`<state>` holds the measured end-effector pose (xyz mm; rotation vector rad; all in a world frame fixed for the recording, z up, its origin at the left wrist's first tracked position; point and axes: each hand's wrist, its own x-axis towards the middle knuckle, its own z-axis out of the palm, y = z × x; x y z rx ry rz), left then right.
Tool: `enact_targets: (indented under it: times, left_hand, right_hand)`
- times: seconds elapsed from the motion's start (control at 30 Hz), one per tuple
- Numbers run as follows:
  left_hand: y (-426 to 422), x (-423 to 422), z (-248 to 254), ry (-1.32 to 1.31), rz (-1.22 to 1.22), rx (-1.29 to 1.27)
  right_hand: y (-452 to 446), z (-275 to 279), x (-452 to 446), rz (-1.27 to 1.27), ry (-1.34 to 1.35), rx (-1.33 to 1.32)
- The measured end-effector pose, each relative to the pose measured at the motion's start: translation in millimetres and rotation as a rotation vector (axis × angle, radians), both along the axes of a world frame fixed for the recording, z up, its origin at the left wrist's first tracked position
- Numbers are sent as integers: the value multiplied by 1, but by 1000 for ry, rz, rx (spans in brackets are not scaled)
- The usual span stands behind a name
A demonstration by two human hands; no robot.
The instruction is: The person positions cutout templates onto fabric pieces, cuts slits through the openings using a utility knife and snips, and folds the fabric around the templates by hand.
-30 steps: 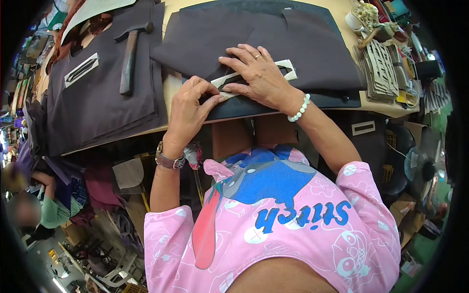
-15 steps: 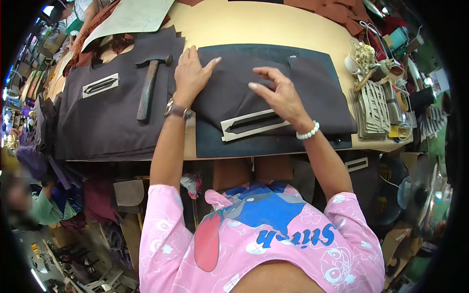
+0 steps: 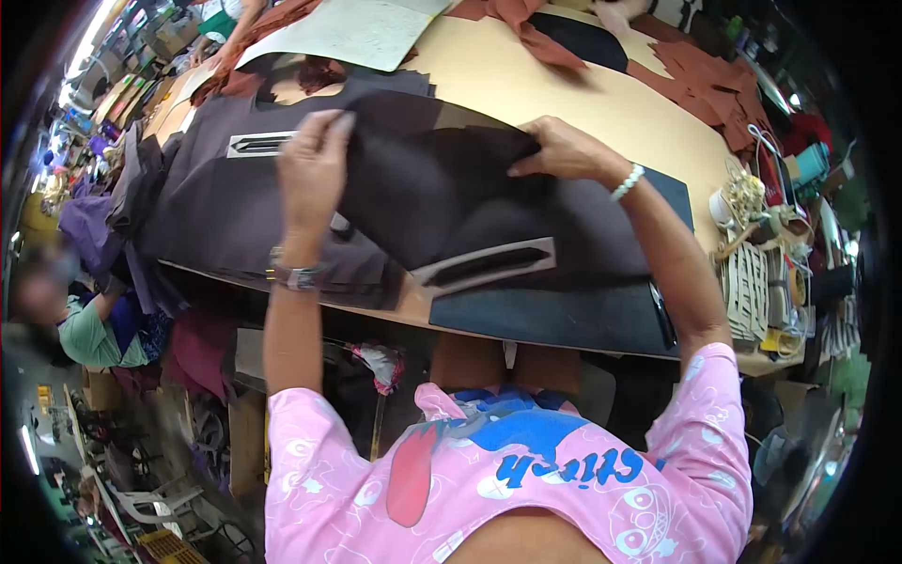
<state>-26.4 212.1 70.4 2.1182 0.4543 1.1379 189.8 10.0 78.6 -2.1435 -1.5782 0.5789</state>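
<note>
My left hand (image 3: 315, 164) pinches the left edge of a dark brown fabric piece (image 3: 404, 179), raised over the stack at left. With its fingers closed on the far right part of that same piece, my right hand (image 3: 568, 150) holds it up; the cloth sags and blurs between them. A pale strip with a long dark slot (image 3: 512, 261) lies on the piece's near side. Beneath is a black mat (image 3: 564, 315). On the stacked dark fabric (image 3: 225, 211), a second slotted strip (image 3: 252, 145) shows. Only the handle end of a hammer (image 3: 340, 227) peeks out.
Beyond the mat lie reddish-brown fabric scraps (image 3: 705, 89) and a pale sheet (image 3: 348, 36). A pot of pale cords (image 3: 738, 202) and a stack of light slatted pieces (image 3: 744, 287) stand at right. A pen-like tool (image 3: 662, 310) rests on the mat. Other people are nearby.
Both hands have taken hold of the fabric piece, lifted it off the mat and moved it leftward over the stack. It now covers most of the hammer. The view has shifted.
</note>
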Motion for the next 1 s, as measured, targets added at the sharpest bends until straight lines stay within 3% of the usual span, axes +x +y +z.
enact_targets:
  times: [0.03, 0.13, 0.23, 0.37, 0.5, 0.63, 0.7, 0.8, 0.83, 0.87, 0.9, 0.93, 0.97, 1.0]
  left_hand:
    - [24, -13, 6, 1, 11, -27]
    - [80, -40, 23, -19, 42, -93]
    - [113, -52, 41, -57, 0, -271]
    - [146, -58, 52, -65, -9, -384]
    - [172, -51, 59, 3, 81, -352]
    - [218, -29, 63, 471, 74, -35]
    - [255, -10, 57, 585, 146, 174]
    - [285, 21, 80, 834, 412, 445]
    - [329, 35, 74, 641, 498, 574]
    - [304, 43, 98, 666, 642, 597]
    - [310, 47, 116, 552, 543, 518]
    - [314, 52, 120, 196, 543, 473]
    - [339, 64, 139, 29, 451, 323]
    - [383, 65, 151, -49, 550, 552]
  right_hand:
    - [-2, -2, 9, 69, 7, -3]
    - [-1, 7, 21, -51, -123, -208]
    - [7, 13, 35, 88, 133, -176]
    - [22, 11, 39, -122, 435, -86]
    - [29, 22, 18, -91, 677, 0]
    - [56, 29, 49, -18, 284, -287]
    - [76, 29, 70, -97, 25, -249]
    - [105, 24, 109, -303, 71, 230]
    - [112, 30, 118, -365, 37, 380]
    - [125, 33, 144, -473, -166, 585]
    - [135, 32, 165, -576, -371, 783]
    - [134, 45, 161, -566, -415, 886]
    - [133, 68, 153, -552, -457, 992]
    - [132, 84, 133, -408, -218, 1195]
